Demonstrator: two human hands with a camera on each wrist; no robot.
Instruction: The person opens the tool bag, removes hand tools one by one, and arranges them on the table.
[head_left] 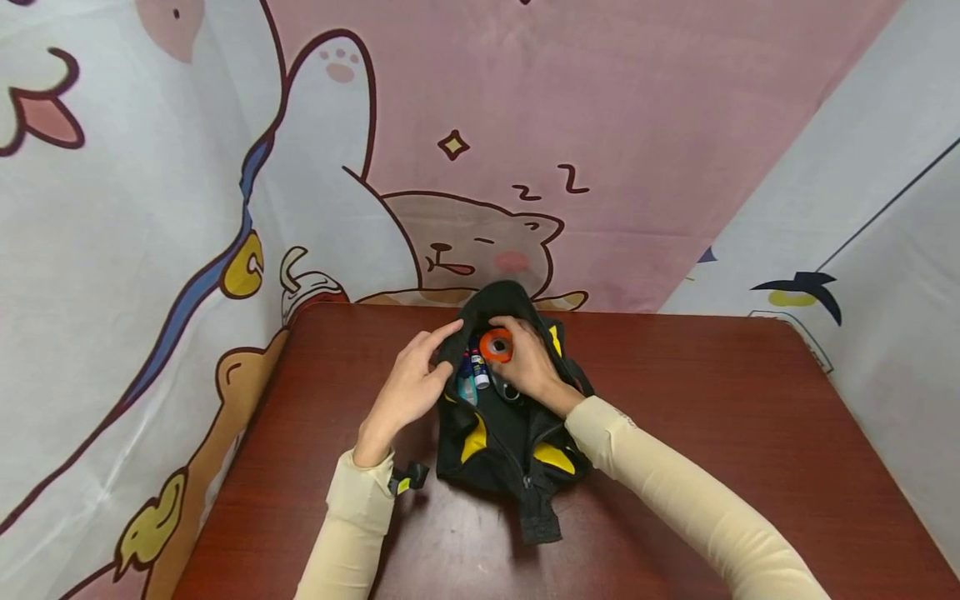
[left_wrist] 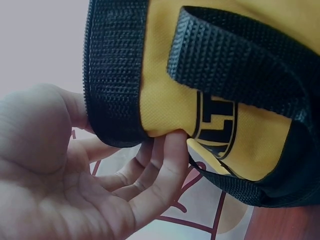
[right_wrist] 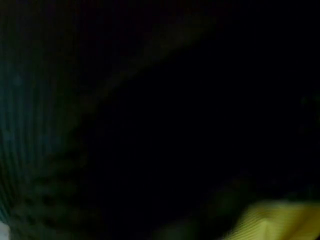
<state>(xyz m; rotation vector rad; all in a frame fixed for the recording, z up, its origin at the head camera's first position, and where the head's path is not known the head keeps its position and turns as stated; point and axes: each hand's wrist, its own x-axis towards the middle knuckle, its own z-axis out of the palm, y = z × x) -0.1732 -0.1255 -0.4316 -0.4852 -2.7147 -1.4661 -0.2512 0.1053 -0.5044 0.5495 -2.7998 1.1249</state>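
Note:
A black and yellow zip bag (head_left: 491, 429) lies on the table with its mouth spread wide. My left hand (head_left: 408, 383) grips the bag's left rim; in the left wrist view its thumb goes behind the zipped edge and its fingers bend against the yellow fabric (left_wrist: 167, 75). Inside the mouth, my right hand (head_left: 531, 367) holds an orange ring-shaped roll (head_left: 487, 345) between thumb and fingers. Beside the roll lie a small white and blue tube (head_left: 480, 372), a teal item (head_left: 467, 389) and a dark object with a shiny round edge (head_left: 511, 392). The right wrist view is mostly dark.
A reddish-brown table (head_left: 720, 417) carries the bag near its back edge. Behind it hangs a cartoon-printed cloth (head_left: 637, 125). A black strap end (head_left: 540, 523) reaches toward the front of the table, and a small black strap piece (head_left: 408, 478) sits by the left wrist.

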